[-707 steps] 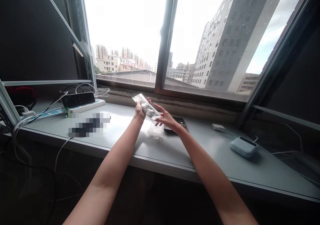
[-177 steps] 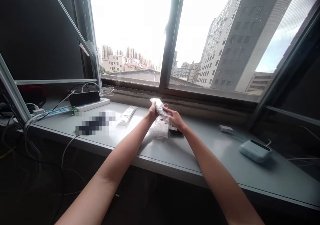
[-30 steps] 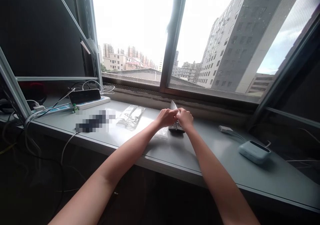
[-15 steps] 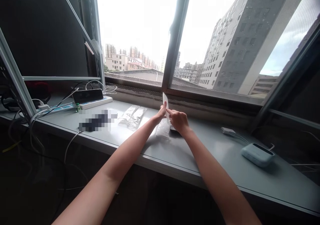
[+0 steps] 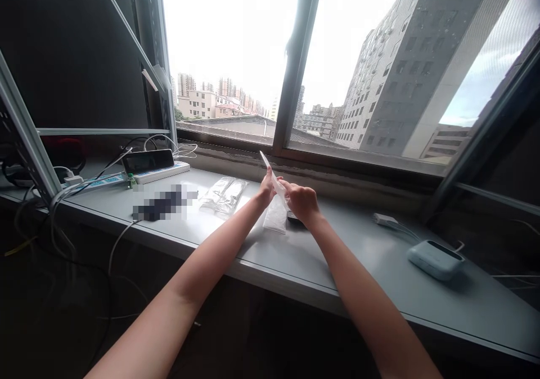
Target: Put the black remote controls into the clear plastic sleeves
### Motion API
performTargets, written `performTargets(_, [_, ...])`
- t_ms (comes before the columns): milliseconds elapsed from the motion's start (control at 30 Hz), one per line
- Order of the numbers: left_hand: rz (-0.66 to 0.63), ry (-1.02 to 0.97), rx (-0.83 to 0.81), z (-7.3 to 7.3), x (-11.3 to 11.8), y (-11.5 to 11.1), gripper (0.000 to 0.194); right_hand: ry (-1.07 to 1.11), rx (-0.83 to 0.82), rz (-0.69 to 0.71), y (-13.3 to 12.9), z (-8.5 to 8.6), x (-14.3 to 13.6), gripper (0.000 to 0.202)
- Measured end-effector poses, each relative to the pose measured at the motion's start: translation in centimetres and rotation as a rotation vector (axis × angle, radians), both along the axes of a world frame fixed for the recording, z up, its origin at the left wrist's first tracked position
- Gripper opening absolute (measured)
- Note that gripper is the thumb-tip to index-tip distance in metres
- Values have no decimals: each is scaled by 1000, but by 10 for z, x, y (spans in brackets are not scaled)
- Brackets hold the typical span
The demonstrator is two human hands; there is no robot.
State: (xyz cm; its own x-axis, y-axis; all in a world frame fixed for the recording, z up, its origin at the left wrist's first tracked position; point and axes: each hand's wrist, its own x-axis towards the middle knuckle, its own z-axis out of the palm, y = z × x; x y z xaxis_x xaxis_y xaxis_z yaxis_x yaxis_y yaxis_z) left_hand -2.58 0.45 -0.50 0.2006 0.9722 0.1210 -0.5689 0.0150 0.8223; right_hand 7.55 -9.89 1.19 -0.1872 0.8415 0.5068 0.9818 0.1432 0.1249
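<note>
Between my two hands is a thin, whitish plastic bag, held up off the desk and tilted with its top to the left. My left hand is closed on its left side, the thumb pointing up. My right hand pinches the lower right edge, its fingers curled. What the bag contains cannot be made out. Just below the hands, a clear packet lies flat on the desk. A small dark object is partly hidden behind my right hand.
Two clear packets lie left on the grey desk, near a blurred dark item. A phone leans on a power strip beside a small green bottle. At right sit a pale blue device and a white adapter.
The bag has tipped from nearly upright to a leftward slant. My left hand has shifted slightly left, while my right hand has stayed almost in place.
</note>
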Motion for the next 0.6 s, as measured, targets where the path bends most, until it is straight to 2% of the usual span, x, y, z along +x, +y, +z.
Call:
performTargets(200, [46, -75, -104, 5, 0, -4, 60, 81, 29, -33, 0, 1, 0, 56])
performTargets(467, [103, -79, -40, 9, -1, -11, 57, 117, 59, -96, 0, 1, 1, 48])
performTargets(600, [57, -57, -21, 8, 2, -12, 57, 97, 62, -91, 1, 0, 2, 48])
